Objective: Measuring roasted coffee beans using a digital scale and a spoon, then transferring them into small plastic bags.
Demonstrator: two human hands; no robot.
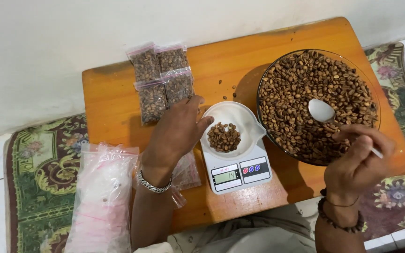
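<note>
My left hand [176, 133] rests on the orange table with its thumb against the rim of a white cup [245, 122] that sits on a small digital scale [249, 171]. A small pile of brown beans [224, 137] lies in the cup. My right hand [359, 161] holds a metal spoon [322, 111], its empty bowl hovering over a large glass bowl [266, 84] full of the same brown beans.
Several filled zip bags of beans [160, 79] lie at the table's back left. A stack of empty clear zip bags [101, 197] rests on the patterned rug [38, 159] at the left. A white wall runs behind the table [113, 107].
</note>
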